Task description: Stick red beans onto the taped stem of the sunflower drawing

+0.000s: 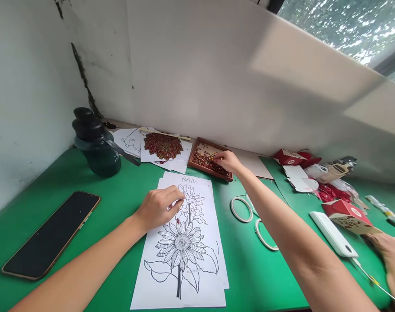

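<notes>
While the left hand [161,207] rests on the sunflower drawing [182,242], probably steadying it, the right hand [228,161] is in the bead tray [210,172], handily close; both curled, can't tell if pinching anything.

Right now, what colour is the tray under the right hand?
The tray is reddish-brown; best seen in the head view.

On my feed I can't tell whether the left hand [161,206] pinches anything; curled fingers [171,195] hide that and part of the upper flower [194,193]. The right hand [228,161] blocks some of the tray [208,171], its grains [201,160] too small for me to identify. The right edge crops a further limb [390,255].
</notes>
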`<action>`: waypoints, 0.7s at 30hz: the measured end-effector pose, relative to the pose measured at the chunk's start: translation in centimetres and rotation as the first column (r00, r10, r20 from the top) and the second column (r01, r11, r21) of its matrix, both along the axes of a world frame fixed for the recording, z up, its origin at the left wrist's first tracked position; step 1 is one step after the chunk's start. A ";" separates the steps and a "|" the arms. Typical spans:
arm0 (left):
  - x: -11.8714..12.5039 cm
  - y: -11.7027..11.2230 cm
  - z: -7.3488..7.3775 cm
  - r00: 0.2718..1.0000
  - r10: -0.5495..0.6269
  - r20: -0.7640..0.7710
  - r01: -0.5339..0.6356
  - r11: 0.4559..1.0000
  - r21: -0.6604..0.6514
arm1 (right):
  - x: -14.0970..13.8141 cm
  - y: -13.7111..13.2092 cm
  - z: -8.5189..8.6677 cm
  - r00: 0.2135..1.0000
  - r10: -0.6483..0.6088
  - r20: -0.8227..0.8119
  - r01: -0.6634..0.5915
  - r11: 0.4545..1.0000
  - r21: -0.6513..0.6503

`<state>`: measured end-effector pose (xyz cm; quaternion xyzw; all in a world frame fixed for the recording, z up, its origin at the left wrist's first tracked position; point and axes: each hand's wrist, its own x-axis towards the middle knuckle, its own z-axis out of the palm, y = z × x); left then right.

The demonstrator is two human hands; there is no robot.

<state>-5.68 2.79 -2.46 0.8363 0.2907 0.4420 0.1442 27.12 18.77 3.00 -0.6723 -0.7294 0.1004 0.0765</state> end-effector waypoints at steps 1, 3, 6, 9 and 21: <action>0.0 0.0 0.0 1.000 -0.001 0.003 0.001 1.000 -0.001 | -0.4 0.4 0.3 0.999 0.029 0.031 -0.028 0.999 -0.034; -0.1 0.0 0.0 1.000 -0.001 0.009 0.001 1.000 -0.004 | -1.0 1.0 0.7 0.993 0.057 0.100 -0.049 0.996 -0.079; -0.2 0.1 0.1 1.000 0.005 0.011 -0.005 1.000 -0.013 | -1.8 1.4 1.3 0.979 0.051 0.198 -0.033 0.995 -0.095; -0.3 0.1 0.1 1.000 0.009 0.003 -0.009 1.000 -0.020 | -2.2 1.5 1.5 0.964 0.042 0.261 -0.019 0.996 -0.091; -0.1 0.1 0.2 1.000 0.004 -0.012 -0.004 1.000 -0.012 | -3.3 1.7 0.7 0.977 0.158 0.141 -0.155 0.987 -0.029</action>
